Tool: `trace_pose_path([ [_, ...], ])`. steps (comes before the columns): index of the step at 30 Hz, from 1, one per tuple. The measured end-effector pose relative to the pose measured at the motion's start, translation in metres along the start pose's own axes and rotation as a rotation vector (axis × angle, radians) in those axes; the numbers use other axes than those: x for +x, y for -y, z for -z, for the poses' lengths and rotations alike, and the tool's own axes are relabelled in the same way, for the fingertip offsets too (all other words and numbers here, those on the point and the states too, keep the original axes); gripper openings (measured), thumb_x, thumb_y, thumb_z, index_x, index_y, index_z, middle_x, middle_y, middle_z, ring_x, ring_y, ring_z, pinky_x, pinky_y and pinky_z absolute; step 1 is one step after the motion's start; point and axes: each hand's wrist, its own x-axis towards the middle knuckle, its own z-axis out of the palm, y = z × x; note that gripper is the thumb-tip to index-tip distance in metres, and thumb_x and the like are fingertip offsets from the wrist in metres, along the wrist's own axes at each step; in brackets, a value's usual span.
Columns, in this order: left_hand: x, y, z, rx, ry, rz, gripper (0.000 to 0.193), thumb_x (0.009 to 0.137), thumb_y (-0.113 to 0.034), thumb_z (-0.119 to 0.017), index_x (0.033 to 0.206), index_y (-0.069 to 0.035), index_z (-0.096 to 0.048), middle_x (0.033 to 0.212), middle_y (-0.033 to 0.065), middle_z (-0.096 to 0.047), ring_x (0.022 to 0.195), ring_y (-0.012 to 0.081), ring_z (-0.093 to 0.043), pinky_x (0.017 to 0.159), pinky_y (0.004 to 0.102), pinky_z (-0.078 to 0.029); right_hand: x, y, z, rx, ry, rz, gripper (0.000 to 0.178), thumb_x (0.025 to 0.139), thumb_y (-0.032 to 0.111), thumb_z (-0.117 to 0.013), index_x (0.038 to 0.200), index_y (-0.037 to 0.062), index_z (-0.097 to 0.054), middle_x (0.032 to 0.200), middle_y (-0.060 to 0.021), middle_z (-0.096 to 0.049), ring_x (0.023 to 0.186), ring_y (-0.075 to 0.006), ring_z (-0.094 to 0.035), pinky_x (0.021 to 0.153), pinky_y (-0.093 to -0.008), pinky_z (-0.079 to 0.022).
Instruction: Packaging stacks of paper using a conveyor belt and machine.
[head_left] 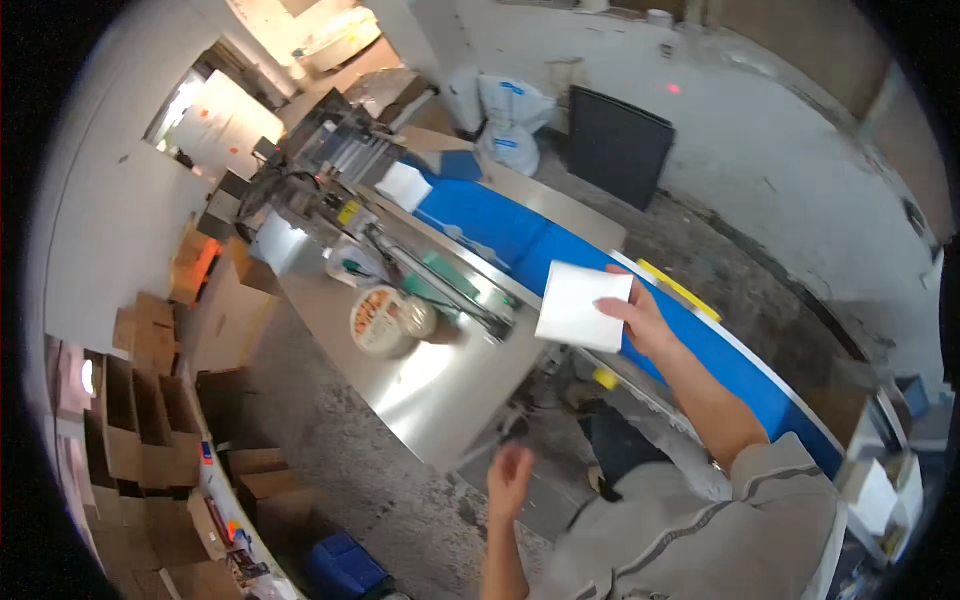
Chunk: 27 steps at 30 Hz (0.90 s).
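My right hand (pixel 642 312) grips a flat, white, square packet (pixel 583 305) at its right edge, thumb on top and fingers behind. The packet is held over the near edge of a blue conveyor belt (pixel 530 240). Whether it is folded paper or a thin box I cannot make out. Farther up the belt, at the machine's outlet, lies another white piece (pixel 404 186). Low in front of my body, my left hand (pixel 511 478) hangs apart from everything, somewhat blurred, with loosely bent fingers and nothing visible in them.
Beside the belt, a metal table (pixel 420 400) carries a round tub (pixel 383 322) and a tape roll (pixel 418 317). A machine (pixel 320 190) stands at the belt's far end. Cardboard boxes (pixel 150 420) fill the left side; a blue bin (pixel 345 565) sits on the floor. A dark panel (pixel 618 145) leans against the wall.
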Motion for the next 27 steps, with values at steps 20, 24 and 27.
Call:
trace_pose_path([
  [20, -0.031, 0.096, 0.012, 0.015, -0.327, 0.767, 0.053, 0.090, -0.035, -0.066, 0.129, 0.000, -0.054, 0.104, 0.0097, -0.069, 0.090, 0.0168, -0.068, 0.072, 0.0278, -0.049, 0.523, -0.230, -0.204, 0.103, -0.308, -0.164, 0.076, 0.074, 0.021, -0.080, 0.134, 0.0002, -0.040, 0.119, -0.0159, -0.056, 0.104, -0.0289, -0.060, 0.080, -0.0441, -0.053],
  [24, -0.036, 0.107, 0.011, -0.018, -0.324, 0.753, 0.053, 0.090, -0.034, -0.067, 0.128, 0.001, -0.053, 0.103, 0.0090, -0.069, 0.090, 0.0170, -0.068, 0.071, 0.0281, -0.050, 0.533, -0.234, -0.172, -0.078, -0.360, -0.072, 0.066, 0.078, 0.022, -0.076, 0.132, -0.0004, -0.045, 0.117, -0.0145, -0.057, 0.102, -0.0280, -0.060, 0.079, -0.0426, -0.053],
  [27, -0.047, 0.124, 0.021, -0.025, -0.289, 0.681, 0.052, 0.090, -0.032, -0.066, 0.128, 0.001, -0.053, 0.100, 0.0085, -0.069, 0.088, 0.0167, -0.067, 0.070, 0.0272, -0.049, 0.488, -0.209, -0.151, -0.139, -0.370, -0.143, 0.045, 0.083, 0.023, -0.069, 0.120, 0.0006, -0.054, 0.108, -0.0113, -0.059, 0.089, -0.0226, -0.059, 0.068, -0.0360, -0.051],
])
